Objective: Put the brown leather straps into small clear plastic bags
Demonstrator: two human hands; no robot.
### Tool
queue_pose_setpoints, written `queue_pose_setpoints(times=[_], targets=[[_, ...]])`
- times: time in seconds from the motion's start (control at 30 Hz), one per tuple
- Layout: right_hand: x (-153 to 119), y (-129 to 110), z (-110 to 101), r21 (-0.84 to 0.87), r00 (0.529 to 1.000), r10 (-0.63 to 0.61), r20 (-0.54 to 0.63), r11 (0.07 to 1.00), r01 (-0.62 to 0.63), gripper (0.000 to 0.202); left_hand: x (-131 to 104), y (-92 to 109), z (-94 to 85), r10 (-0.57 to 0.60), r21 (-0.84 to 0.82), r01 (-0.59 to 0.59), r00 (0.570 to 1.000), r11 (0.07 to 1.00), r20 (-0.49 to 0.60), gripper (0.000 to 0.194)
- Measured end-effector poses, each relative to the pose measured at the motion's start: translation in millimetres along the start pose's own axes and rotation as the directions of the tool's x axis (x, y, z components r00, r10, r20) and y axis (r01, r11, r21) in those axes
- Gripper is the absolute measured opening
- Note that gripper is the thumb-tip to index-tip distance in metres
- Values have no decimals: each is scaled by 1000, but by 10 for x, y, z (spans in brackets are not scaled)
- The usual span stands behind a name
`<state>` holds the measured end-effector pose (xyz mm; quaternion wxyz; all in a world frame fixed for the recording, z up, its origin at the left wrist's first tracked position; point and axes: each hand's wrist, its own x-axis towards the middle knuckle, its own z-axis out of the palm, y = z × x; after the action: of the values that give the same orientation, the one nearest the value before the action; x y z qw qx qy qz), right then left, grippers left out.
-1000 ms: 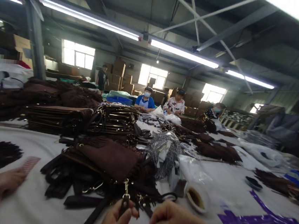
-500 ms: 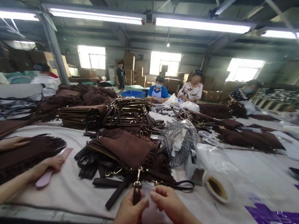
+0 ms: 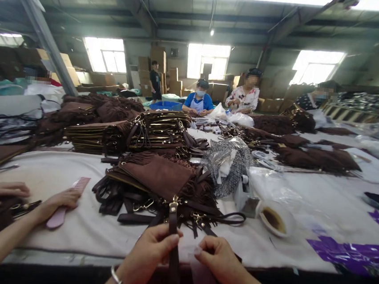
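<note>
My left hand [image 3: 145, 254], a bangle at its wrist, is closed on a dark brown leather strap [image 3: 173, 218]. A gold clasp tops the strap, close to a pile of fringed brown suede bags [image 3: 161, 179]. In my right hand [image 3: 220, 257] a small translucent plastic sleeve [image 3: 202, 275] is pinched between thumb and fingers, hanging down beside the strap. The strap's lower end drops below the table edge. More loose straps [image 3: 135, 218] and gold clips lie around the pile.
At the left, a co-worker's hand [image 3: 61, 203] holds a pink comb [image 3: 56, 218]. Stacked bags [image 3: 158, 132] stand behind the pile. Right of it are a tape dispenser [image 3: 247, 201], a bowl of brown liquid [image 3: 276, 219] and purple plastic [image 3: 349, 255]. Several people work across the table.
My hands have moved apart, and the plastic sleeve has come away from the strap to the right. My view has tipped downward. The co-worker's brown fringed piece has shifted left.
</note>
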<state>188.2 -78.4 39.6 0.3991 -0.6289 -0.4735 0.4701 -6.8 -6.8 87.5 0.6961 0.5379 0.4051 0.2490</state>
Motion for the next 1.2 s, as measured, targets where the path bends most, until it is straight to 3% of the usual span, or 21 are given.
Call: queue_pose_setpoints(times=[0.17, 0.43, 0.5, 0.7, 0.97, 1.2], targets=[[-73, -36, 43, 41, 996, 74, 58, 996, -77, 17, 153, 47, 3, 130, 4, -131, 978, 991, -163, 31], [-85, 2, -4, 129, 992, 104, 67, 985, -112, 24, 95, -83, 71, 202, 192, -170, 966, 967, -162, 24], [-85, 24, 30, 179, 989, 118, 83, 975, -132, 17, 81, -92, 68, 219, 232, -179, 962, 956, -163, 23], [-112, -14, 105, 351, 977, 39, 208, 930, -112, 26, 68, -115, 94, 231, 241, -184, 954, 953, -188, 20], [-109, -53, 59, 255, 995, 18, 95, 966, -42, 21, 30, -82, 84, 263, 263, -220, 954, 940, -143, 16], [-130, -123, 153, 295, 996, -4, 94, 955, -24, 16, 58, -134, 202, 197, 125, -190, 979, 974, -45, 18]])
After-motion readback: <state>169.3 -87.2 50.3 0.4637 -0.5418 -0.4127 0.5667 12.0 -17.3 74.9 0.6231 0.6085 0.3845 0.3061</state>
